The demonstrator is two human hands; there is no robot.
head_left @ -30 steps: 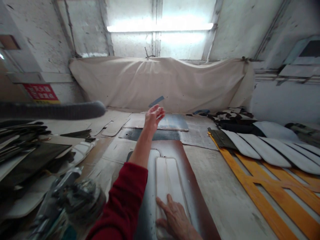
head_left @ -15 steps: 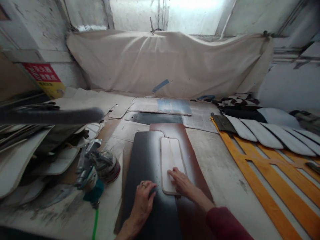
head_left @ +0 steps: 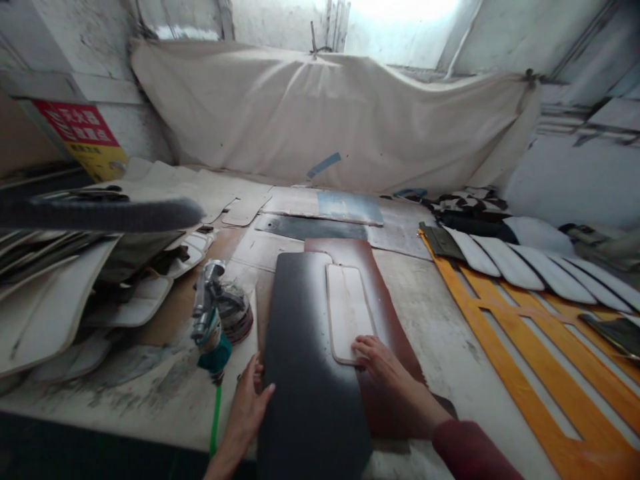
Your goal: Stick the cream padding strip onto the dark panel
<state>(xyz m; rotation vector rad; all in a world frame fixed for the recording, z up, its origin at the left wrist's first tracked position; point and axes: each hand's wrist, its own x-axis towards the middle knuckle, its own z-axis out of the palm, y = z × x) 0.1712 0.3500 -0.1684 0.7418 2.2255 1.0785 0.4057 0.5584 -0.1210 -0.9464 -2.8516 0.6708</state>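
Observation:
A long black panel (head_left: 305, 400) lies over part of a reddish-brown sheet (head_left: 395, 333) on the workbench. On both rests a small white padded panel (head_left: 347, 313) with a pale rim and rounded corners. My left hand (head_left: 249, 400) is at the black panel's left edge, thumb over the top and fingers curled at the side, the fingertips partly hidden. With my right hand (head_left: 383, 367) I pinch the near right corner of the white panel. A spray gun (head_left: 207, 300) with a green hose (head_left: 216, 420) stands left of the black panel.
A paint-stained can (head_left: 235, 310) stands behind the spray gun. Stacked panels (head_left: 60, 307) fill the left side. An orange slatted frame (head_left: 505, 333) with white pads (head_left: 515, 260) lies at the right. A beige cloth (head_left: 340, 113) hangs at the back.
My left hand has moved from the top of the black panel to its left edge. My right hand stays at the white panel's near right corner. The view has shifted slightly.

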